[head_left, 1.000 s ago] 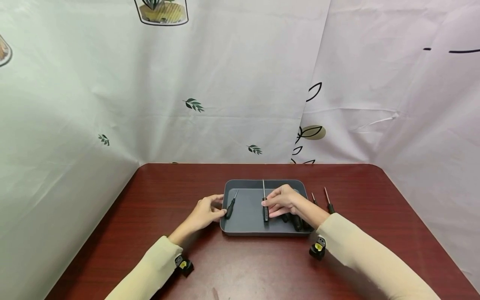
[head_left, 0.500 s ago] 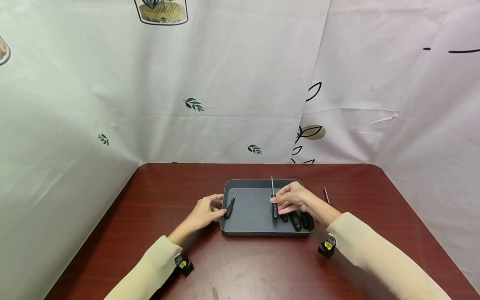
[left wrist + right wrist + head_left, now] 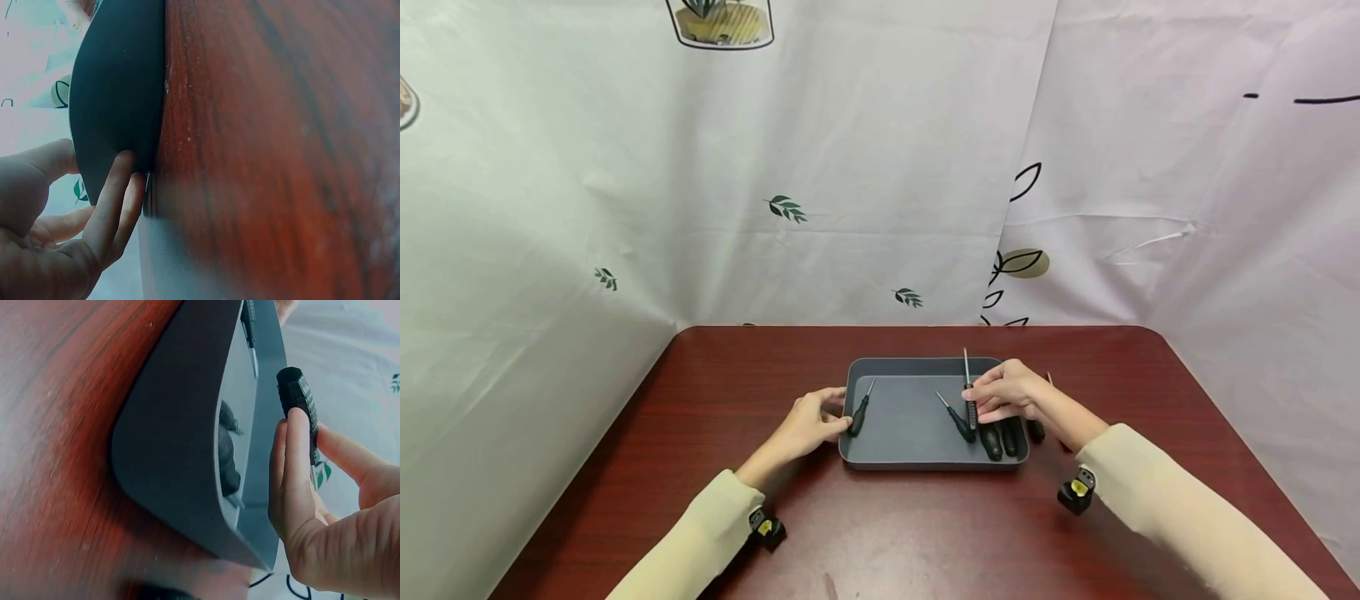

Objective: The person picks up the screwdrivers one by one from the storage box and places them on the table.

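Observation:
My right hand (image 3: 1011, 390) pinches a screwdriver (image 3: 971, 400) by its black ribbed handle, thin shaft pointing away, over the right part of a grey tray (image 3: 910, 466). In the right wrist view the handle (image 3: 297, 394) stands between thumb and fingers, above the tray's rim. My left hand (image 3: 812, 418) grips the tray's left end, its fingers (image 3: 111, 206) against the outer wall and the thumb at the rim. Inside the tray, a small screwdriver (image 3: 860, 415) lies at the left. Another (image 3: 958, 422) and two thick black handles (image 3: 991, 442) lie at the right.
Right of the tray, more screwdrivers (image 3: 1036, 431) lie on the dark red table (image 3: 752, 358), partly hidden by my right arm. A white patterned curtain (image 3: 850, 167) encloses the table at the back and sides.
My right hand has carried its screwdriver rightward over the tray, uncovering the small screwdriver and thick handles there. The left hand has stayed at the tray's left end.

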`<state>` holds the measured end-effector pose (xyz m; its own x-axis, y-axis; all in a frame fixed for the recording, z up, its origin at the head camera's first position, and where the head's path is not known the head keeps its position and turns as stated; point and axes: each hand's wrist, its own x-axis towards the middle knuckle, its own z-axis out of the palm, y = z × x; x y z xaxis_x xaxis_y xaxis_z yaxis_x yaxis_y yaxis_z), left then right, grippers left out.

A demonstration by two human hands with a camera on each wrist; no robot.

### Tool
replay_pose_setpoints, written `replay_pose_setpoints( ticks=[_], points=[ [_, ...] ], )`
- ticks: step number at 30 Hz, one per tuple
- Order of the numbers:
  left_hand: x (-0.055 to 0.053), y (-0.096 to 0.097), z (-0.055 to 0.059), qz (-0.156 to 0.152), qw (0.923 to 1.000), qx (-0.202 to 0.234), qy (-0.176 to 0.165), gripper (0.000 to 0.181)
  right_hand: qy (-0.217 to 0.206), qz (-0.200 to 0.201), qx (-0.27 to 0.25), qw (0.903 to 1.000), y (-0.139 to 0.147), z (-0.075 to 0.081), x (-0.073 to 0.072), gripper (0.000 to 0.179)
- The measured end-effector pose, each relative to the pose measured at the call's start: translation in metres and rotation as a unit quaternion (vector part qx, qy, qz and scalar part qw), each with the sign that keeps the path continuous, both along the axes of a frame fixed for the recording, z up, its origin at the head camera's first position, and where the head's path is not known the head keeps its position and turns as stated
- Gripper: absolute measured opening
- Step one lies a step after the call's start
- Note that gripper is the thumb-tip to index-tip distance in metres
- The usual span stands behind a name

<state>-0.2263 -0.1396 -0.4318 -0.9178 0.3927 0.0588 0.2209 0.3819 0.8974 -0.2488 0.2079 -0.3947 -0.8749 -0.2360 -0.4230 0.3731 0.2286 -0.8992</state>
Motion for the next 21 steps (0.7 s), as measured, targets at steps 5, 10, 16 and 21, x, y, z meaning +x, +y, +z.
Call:
replay_pose_setpoints(
  ticks=[5,10,16,21],
  points=[
    [-0.001,-0.001,-0.001,-0.003,1.0,0.001,-0.001,0.052,0.005,-0.005,0.008,0.9999,0.01,0.002,0.002,0.037],
    [-0.009,-0.005,-0.014,0.0,0.9999,-0.008,0.008,0.054,0.0,-0.014,0.009,0.9999,0.021,0.001,0.003,0.032],
    [-0.013,-0.007,-0.019,-0.004,0.9999,0.004,0.009,0.054,0.0,-0.026,0.008,0.9996,0.03,-0.001,0.005,0.024],
    [-0.012,-0.008,-0.019,-0.007,0.9999,0.006,0.009,0.053,0.006,-0.025,0.012,0.9996,0.037,0.0,0.005,0.025]
  ],
)
